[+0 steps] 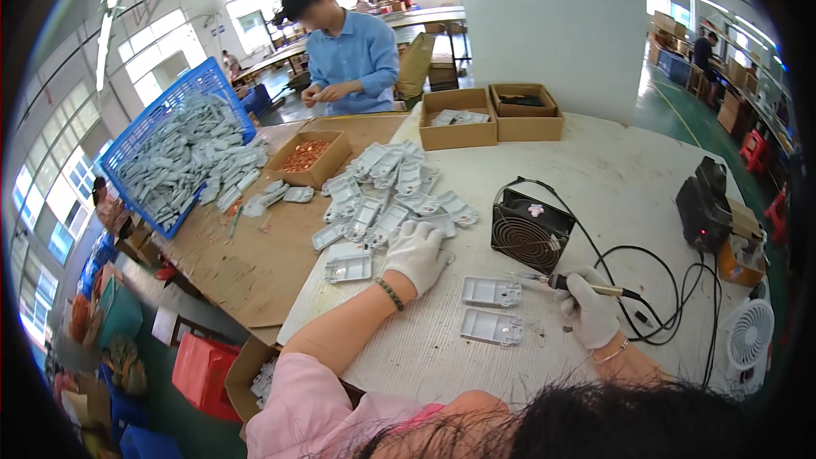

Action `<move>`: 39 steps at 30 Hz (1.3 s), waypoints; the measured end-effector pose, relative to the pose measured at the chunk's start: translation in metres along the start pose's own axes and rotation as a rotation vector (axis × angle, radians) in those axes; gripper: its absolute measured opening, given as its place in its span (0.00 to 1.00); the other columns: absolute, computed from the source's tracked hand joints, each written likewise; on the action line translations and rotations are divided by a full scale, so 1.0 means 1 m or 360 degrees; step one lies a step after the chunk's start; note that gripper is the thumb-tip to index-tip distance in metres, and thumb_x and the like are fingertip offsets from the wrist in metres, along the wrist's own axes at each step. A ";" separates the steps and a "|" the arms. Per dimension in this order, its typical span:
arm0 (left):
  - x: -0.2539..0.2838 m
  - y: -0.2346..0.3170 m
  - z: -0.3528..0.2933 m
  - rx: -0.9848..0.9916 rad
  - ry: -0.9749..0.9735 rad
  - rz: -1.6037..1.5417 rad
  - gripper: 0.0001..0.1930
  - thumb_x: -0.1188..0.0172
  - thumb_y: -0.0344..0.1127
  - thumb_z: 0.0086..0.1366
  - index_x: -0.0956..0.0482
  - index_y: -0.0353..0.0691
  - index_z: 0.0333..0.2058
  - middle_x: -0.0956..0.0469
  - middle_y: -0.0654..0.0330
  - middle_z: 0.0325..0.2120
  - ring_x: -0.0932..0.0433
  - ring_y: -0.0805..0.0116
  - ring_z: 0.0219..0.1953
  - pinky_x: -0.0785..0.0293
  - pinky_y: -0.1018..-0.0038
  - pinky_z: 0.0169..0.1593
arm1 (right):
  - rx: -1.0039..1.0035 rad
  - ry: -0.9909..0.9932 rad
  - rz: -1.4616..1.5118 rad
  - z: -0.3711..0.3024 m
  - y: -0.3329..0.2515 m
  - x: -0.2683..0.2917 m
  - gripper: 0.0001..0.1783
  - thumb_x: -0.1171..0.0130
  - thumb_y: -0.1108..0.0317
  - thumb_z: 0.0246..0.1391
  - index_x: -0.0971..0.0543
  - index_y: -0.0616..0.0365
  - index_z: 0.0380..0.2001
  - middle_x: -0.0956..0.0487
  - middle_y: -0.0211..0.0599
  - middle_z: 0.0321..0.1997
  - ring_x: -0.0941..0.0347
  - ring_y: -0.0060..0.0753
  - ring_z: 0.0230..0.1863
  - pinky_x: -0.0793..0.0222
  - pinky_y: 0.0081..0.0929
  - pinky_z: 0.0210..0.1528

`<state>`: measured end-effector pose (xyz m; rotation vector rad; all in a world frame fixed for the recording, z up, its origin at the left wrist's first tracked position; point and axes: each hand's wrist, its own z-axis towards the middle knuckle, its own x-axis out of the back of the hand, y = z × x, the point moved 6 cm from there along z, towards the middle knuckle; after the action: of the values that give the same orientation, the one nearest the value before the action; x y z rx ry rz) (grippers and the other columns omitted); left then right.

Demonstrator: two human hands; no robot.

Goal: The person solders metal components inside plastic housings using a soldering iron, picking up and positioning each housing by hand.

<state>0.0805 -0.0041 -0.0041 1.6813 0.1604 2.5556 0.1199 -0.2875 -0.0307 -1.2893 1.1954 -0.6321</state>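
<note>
My left hand (416,258), in a white glove, lies palm down at the near edge of a pile of pale grey plastic casings (388,172). Its fingers are stretched out and touch the casings there. In my gloved right hand (588,309) is a soldering iron (599,286), its tip pointing left. Close to that tip, one open plastic casing (491,291) lies flat on the table, with a second casing (491,326) just nearer to me. A further casing (348,263) sits left of my left hand.
Beyond the iron stands a black fan (531,228). Its neighbours are a black cable (671,272), a dark soldering station (705,204) and a small white fan (750,333). Farther off are a box of copper-coloured parts (308,158), a blue crate (127,140), cardboard boxes (459,134) and a co-worker (353,51).
</note>
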 end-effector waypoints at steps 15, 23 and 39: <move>-0.003 0.012 -0.005 -0.0298 0.0056 -0.0211 0.08 0.40 0.37 0.56 0.24 0.44 0.33 0.29 0.55 0.46 0.34 0.53 0.53 0.40 0.58 0.54 | 0.0011 -0.0016 0.0092 0.004 0.002 0.002 0.06 0.48 0.69 0.56 0.26 0.60 0.34 0.24 0.34 0.24 0.33 0.15 0.18 0.36 0.12 0.20; 0.005 0.017 -0.006 -0.0348 0.0268 -0.0124 0.09 0.40 0.38 0.56 0.25 0.42 0.33 0.29 0.54 0.43 0.31 0.53 0.49 0.37 0.59 0.52 | 0.0028 -0.0019 0.0095 0.002 0.000 0.001 0.06 0.48 0.70 0.56 0.26 0.60 0.35 0.24 0.34 0.23 0.32 0.16 0.18 0.35 0.13 0.20; -0.002 0.012 -0.002 -0.0089 -0.0007 -0.0460 0.22 0.35 0.42 0.50 0.28 0.40 0.41 0.26 0.53 0.36 0.28 0.54 0.43 0.33 0.64 0.47 | 0.0008 -0.0003 0.0076 0.001 -0.003 -0.001 0.06 0.48 0.69 0.56 0.26 0.60 0.34 0.25 0.33 0.24 0.34 0.14 0.18 0.36 0.12 0.20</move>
<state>0.0789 -0.0159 -0.0051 1.5182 0.3046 2.3223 0.1208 -0.2868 -0.0280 -1.2536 1.2188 -0.5987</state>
